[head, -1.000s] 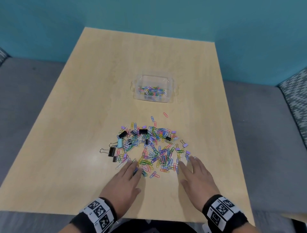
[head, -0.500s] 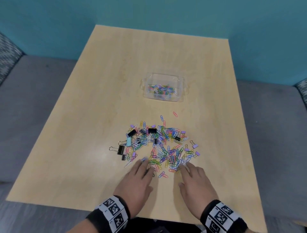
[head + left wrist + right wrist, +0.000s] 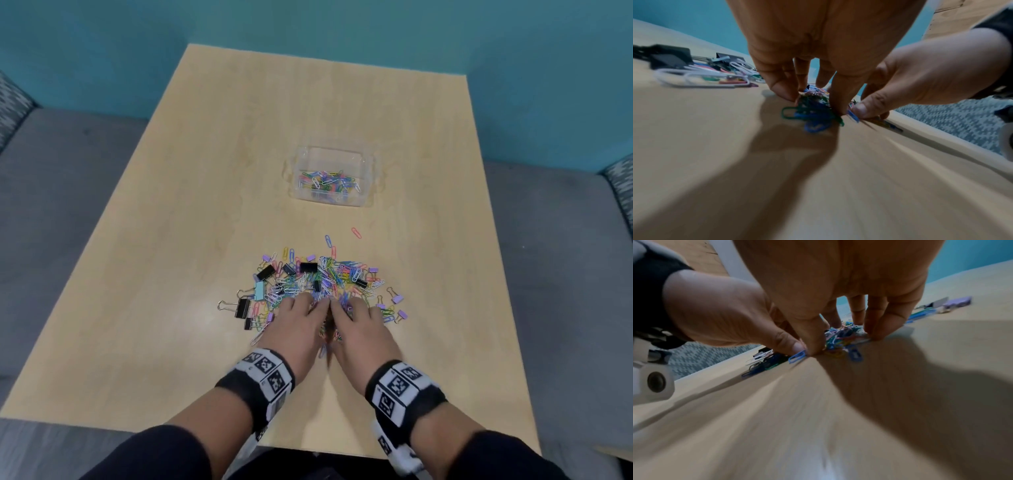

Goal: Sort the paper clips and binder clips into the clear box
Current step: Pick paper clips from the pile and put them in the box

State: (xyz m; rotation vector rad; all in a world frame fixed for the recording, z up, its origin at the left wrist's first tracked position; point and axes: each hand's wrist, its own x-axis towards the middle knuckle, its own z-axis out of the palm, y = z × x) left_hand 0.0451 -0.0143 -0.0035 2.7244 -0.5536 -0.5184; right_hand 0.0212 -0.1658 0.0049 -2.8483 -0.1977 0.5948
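- my left hand (image 3: pixel 297 329) and right hand (image 3: pixel 363 330) meet, fingers curled round clips (image 3: pixel 813 107) in the pile (image 3: pixel 322 281) near the table's (image 3: pixel 171 274) front edge
- box (image 3: pixel 331 158) beyond, toward the far edge

You saw a light wooden table (image 3: pixel 191 212) filling the middle of the head view. A clear box (image 3: pixel 365 164) sat on it right of centre in the upper half, with coloured paper clips inside. Below it, near the frame's middle, a pile of paper clips (image 3: pixel 329 277) lay spread on the wood, with black, blue and purple binder clips (image 3: pixel 242 307) mixed along its left and right edges.
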